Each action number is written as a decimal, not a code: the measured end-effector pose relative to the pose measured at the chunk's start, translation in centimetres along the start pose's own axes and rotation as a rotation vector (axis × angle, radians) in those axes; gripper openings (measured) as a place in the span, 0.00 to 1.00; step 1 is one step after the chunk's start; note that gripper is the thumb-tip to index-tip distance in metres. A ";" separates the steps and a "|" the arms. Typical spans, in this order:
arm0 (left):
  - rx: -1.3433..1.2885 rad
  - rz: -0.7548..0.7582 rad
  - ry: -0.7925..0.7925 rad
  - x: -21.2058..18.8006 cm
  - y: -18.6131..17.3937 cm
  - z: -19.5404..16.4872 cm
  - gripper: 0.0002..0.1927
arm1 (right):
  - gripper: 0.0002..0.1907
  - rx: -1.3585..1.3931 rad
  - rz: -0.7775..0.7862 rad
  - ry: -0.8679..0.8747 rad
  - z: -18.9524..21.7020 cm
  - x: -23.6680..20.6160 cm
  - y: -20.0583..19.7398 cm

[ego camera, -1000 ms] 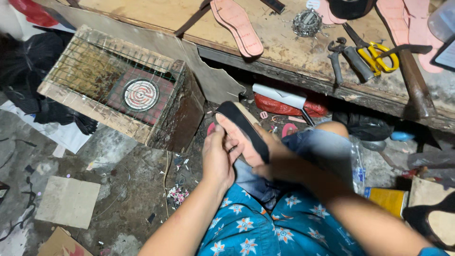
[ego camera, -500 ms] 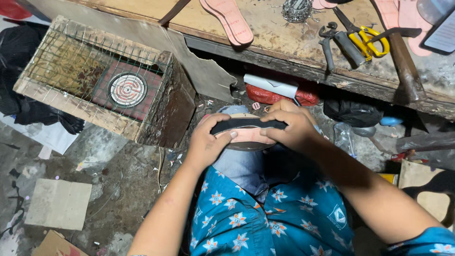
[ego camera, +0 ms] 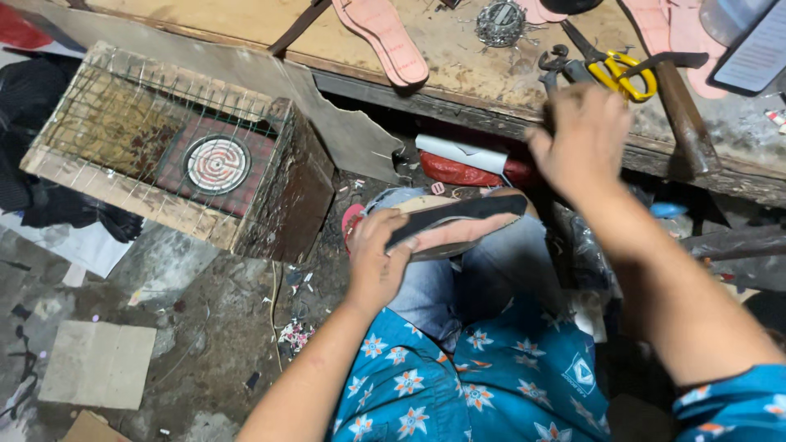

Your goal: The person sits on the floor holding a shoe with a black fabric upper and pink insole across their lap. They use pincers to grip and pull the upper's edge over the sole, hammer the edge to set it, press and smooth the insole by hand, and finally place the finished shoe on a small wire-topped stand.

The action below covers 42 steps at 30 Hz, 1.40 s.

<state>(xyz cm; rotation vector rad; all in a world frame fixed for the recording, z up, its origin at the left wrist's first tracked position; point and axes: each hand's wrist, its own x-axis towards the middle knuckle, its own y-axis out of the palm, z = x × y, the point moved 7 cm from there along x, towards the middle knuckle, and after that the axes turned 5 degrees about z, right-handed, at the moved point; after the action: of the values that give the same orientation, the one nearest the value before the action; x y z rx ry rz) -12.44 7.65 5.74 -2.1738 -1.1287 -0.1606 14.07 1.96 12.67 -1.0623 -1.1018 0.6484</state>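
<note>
While the left hand [ego camera: 378, 260] grips a sandal sole [ego camera: 458, 225] with a black strap over the lap, fingers closed round its heel end, the right hand [ego camera: 583, 139] hangs at the tabletop [ego camera: 458, 69] edge, fingers curled loosely and holding nothing visible, just beside pliers [ego camera: 557, 65] and yellow-handled scissors [ego camera: 618, 69]. A hammer [ego camera: 679, 115] lies near them.

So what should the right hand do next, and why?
Probably lower a little and close on a tool. The right hand hangs open at the edge of the workbench, just beside the pliers and the yellow-handled scissors, holding nothing. The left hand alone has a grip on the shoe sole over the lap. Which tool it wants I cannot tell.
</note>
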 end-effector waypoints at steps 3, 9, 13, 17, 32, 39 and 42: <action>0.050 0.071 0.027 -0.5 0.1 -0.1 0.19 | 0.43 -0.123 0.191 0.153 -2.5 2.0 1.6; -0.013 0.072 0.037 -0.4 0.2 0.4 0.19 | 0.35 -0.110 0.192 0.153 -4.3 4.3 2.8; -0.013 0.118 0.003 0.3 0.6 1.3 0.18 | 0.25 0.128 0.216 0.267 -6.2 5.0 2.3; -0.042 0.145 0.038 0.6 0.4 1.5 0.18 | 0.27 1.108 0.075 0.356 -6.9 2.8 2.5; -0.063 0.054 0.068 -1.3 0.5 2.2 0.18 | 0.20 0.582 1.216 0.144 8.1 -13.7 7.1; 0.011 0.033 0.096 -2.8 0.8 2.0 0.19 | 0.28 0.801 0.735 -0.098 10.9 -12.1 5.3; 0.024 0.039 0.103 -3.1 0.8 1.9 0.20 | 0.26 0.713 0.753 -0.086 11.0 -12.8 5.8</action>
<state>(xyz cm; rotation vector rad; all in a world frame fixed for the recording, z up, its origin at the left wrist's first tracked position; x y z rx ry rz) -14.12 6.39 2.60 -2.1394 -1.0245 -0.2376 -0.34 -2.78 3.18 -0.7913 -0.4242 1.5595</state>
